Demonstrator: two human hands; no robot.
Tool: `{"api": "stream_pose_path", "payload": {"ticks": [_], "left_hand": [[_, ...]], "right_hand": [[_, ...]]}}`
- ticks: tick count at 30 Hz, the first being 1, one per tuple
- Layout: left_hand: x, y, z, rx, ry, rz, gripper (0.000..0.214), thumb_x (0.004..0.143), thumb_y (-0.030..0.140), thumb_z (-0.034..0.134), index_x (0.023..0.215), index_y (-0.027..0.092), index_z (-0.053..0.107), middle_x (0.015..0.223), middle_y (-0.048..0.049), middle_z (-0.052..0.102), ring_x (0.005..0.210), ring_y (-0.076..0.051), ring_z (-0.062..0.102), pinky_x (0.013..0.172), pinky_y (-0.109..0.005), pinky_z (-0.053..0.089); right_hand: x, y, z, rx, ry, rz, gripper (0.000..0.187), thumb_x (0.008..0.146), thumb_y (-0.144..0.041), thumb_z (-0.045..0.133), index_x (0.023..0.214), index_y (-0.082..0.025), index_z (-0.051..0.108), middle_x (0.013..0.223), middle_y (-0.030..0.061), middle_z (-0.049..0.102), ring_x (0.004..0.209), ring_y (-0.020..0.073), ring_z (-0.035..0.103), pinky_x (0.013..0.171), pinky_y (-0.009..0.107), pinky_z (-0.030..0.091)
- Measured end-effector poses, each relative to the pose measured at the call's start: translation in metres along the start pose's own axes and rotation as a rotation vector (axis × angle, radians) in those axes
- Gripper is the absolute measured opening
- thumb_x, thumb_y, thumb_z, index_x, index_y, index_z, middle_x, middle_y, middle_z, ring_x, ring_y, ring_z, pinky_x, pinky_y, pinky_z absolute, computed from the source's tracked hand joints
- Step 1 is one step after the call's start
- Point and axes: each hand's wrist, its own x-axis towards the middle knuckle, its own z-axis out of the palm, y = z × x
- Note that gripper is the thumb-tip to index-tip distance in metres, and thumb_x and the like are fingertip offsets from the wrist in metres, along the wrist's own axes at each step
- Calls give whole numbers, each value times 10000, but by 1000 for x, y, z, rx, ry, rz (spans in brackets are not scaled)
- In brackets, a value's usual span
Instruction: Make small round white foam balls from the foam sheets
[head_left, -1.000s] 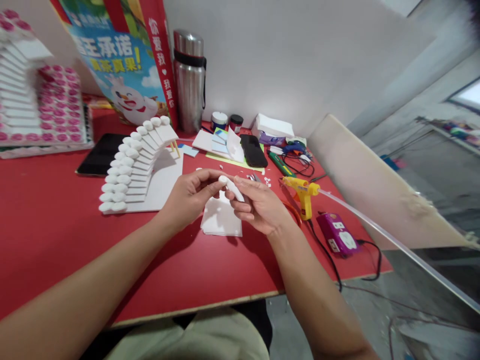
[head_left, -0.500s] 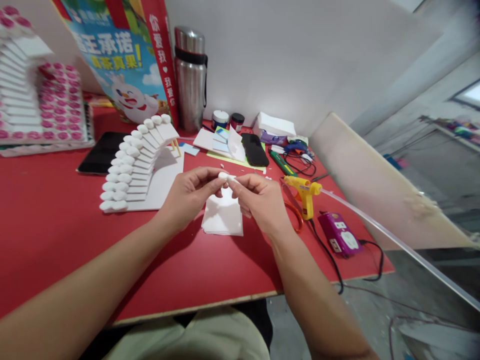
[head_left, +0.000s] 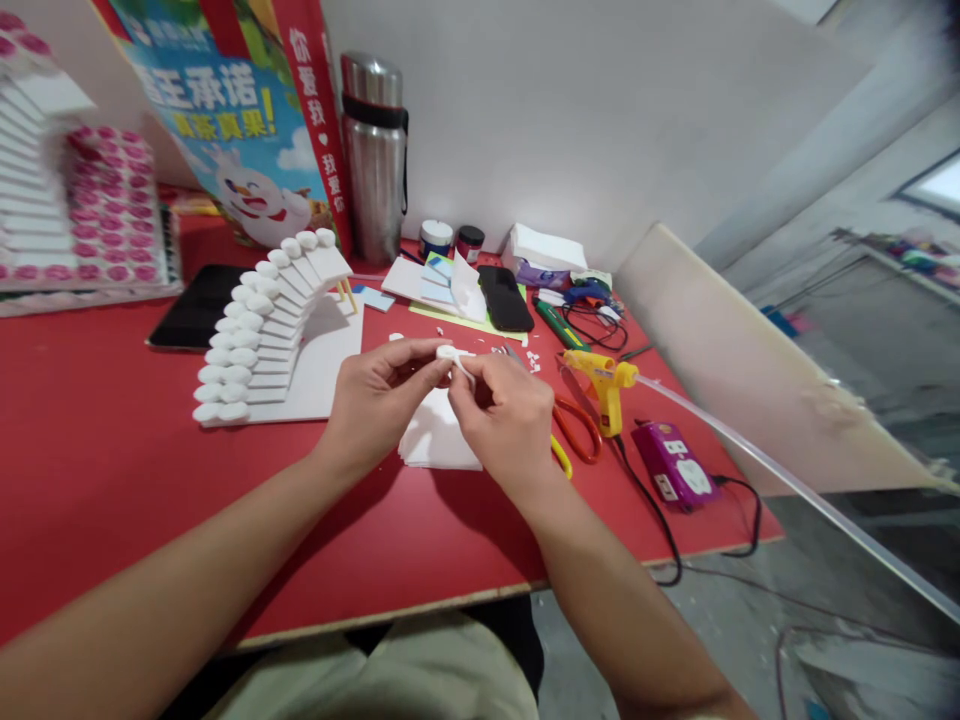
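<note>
From the head view, here we are: the left hand [head_left: 384, 402] pinches a small white roll [head_left: 447, 353] between thumb and fingers, while the right hand [head_left: 506, 415] grips it from the other side, where a short tail stands free. So this piece looks only part-wound, held up above the stack of white sheets [head_left: 439, 440] on the red counter [head_left: 360, 575].

Over to the left, the white staircase model [head_left: 268, 381] is standing, steps in place, its top landing propped on thin yellow posts. White ovals [head_left: 217, 375] run up its outer edge, two abreast on the lower steps, apparently just one on the upper ones (so that second row seems to stop short of the top). The inner edge and the base show none, and I'd call the model partway dressed.

Far left, a pink-dotted staircase [head_left: 112, 210] looks much further along, its wall packed with rounds. On the right, the yellow glue gun [head_left: 600, 375] lies on the counter, out of both hands, near the orange handle [head_left: 586, 440] of a tool.
</note>
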Motion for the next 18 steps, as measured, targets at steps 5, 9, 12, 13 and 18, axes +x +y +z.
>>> {"api": "stream_pose_path", "payload": {"ticks": [5,9,12,13,18], "left_hand": [[1,0,-1,-2,20,18,245,816,335,824,1021,200,834,980,-63,810,886,-208,740,845,-323,586],[1,3,0,-1,9,16,199,826,323,817,988,207,837,925,-46,806,814,-188,735,781,-301,582],[1,2,0,1,7,22,205,831,315,813,1005,208,835,946,-46,808,829,-190,736,791,-304,585],[0,1,0,11,13,31,206,836,311,807,1014,211,835,961,-47,810,849,-195,737,806,-309,585],[-1,-2,-1,143,58,141,161,849,280,789,994,237,846,975,-42,815,902,-214,733,844,-327,581]], "right_hand": [[2,1,-2,143,-19,78,137,930,-178,607,842,-180,712,710,14,680,640,137,596,643,273,464],[4,-1,-4,299,-62,274,135,936,-237,637,837,-191,718,625,-25,635,539,116,541,564,258,440],[3,0,-2,194,-27,141,146,940,-200,616,828,-191,709,679,0,665,614,134,587,627,272,467],[2,1,-1,138,-12,59,152,945,-178,600,837,-186,706,715,18,683,657,145,610,660,280,477],[-1,4,2,-25,-20,-139,156,974,-150,537,939,-169,688,776,65,702,719,177,640,687,302,483]]}}
